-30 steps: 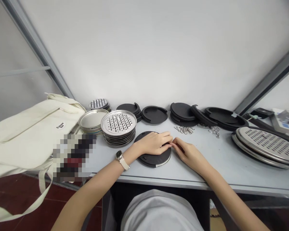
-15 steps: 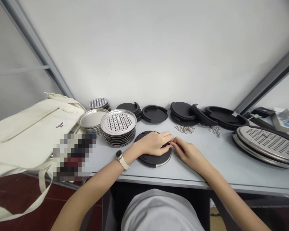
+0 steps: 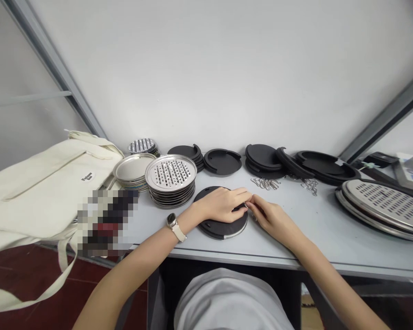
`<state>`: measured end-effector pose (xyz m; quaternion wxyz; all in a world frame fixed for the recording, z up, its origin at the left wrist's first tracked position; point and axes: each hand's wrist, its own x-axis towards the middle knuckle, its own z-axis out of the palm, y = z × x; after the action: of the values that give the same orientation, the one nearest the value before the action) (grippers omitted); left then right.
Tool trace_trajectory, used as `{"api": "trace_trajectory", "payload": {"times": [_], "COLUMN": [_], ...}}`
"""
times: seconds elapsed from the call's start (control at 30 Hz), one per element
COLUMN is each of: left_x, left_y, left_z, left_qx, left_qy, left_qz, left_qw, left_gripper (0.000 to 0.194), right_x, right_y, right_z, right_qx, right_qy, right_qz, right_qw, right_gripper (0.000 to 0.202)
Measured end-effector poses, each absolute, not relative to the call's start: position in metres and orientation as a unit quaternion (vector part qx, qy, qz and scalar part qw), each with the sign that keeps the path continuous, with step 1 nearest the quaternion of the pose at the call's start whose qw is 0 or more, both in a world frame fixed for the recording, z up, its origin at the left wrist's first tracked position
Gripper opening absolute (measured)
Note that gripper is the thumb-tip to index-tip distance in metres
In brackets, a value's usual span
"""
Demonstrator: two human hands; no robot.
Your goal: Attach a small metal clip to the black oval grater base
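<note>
A round black disc (image 3: 223,229) with a silver rim showing at its lower right lies flat near the table's front edge. My left hand (image 3: 227,205) rests on top of it, fingers bent around its right edge. At that edge my right hand (image 3: 266,214) pinches a small metal piece (image 3: 247,205), mostly hidden by the fingertips. The fingertips of both hands meet there. Behind the right hand lies a loose bunch of wire clips (image 3: 265,183). A stack of round metal grater plates (image 3: 172,173) stands to the left of the disc.
Plain metal discs (image 3: 134,168) and a cream bag (image 3: 48,188) are at the left. Black round holders (image 3: 223,162) line the wall, with more clips (image 3: 309,185) before them. Large oval grater plates (image 3: 388,201) lie at the right. A grey wall rises behind the table (image 3: 296,229).
The view has shifted slightly. Both hands keep nearly the same pose at the disc's right edge, with only a slight movement of the fingers.
</note>
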<state>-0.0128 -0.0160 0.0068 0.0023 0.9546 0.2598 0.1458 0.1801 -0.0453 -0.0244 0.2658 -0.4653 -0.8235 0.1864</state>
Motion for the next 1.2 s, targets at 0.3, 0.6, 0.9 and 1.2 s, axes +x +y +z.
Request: {"api": "trace_trajectory", "payload": {"times": [0.3,0.6,0.9,1.2], "left_x": [-0.0127,-0.0129,-0.0128,-0.0133], "left_y": [-0.0156,-0.0159,-0.0149,-0.0153], "left_z": [0.0069,0.007,0.0053,0.0062], "left_qx": [0.955,0.955,0.958,0.954], "left_qy": [0.258,0.26,0.246,0.255], "left_qz": [0.148,0.14,0.15,0.156], "left_qw": [-0.005,-0.006,-0.02,0.01], "left_gripper": [0.014,0.014,0.013,0.012], "right_x": [0.1799,0.1802,0.1804,0.1795], "right_y": [-0.0452,-0.0446,-0.0448,-0.0479], "right_z": [-0.0235,-0.0245,-0.0247,-0.021], "right_qx": [-0.461,-0.46,-0.469,-0.448], "right_qy": [-0.825,-0.828,-0.827,-0.838], "right_qz": [0.188,0.186,0.195,0.203], "right_qw": [0.268,0.261,0.241,0.238], "right_gripper": [0.019,0.019,0.018,0.015]}}
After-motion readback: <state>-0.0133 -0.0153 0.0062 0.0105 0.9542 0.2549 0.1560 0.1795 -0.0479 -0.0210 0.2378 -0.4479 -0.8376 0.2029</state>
